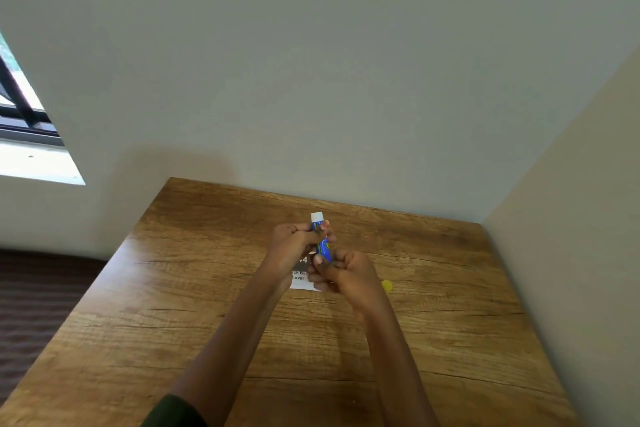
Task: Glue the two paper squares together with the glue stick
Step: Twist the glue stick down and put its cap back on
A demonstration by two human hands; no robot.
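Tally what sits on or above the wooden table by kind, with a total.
Glue stick, blue with a white end, held by both hands: 1
Printed paper, partly hidden under the hands: 1 visible
Small yellow item, possibly a cap: 1
Total: 3

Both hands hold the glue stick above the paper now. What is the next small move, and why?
Probably lower the glue stick onto the printed paper and rub. The yellow cap seems to lie on the table already, the white end points up, and the left hand and right hand both grip the tube, perhaps twisting its base.
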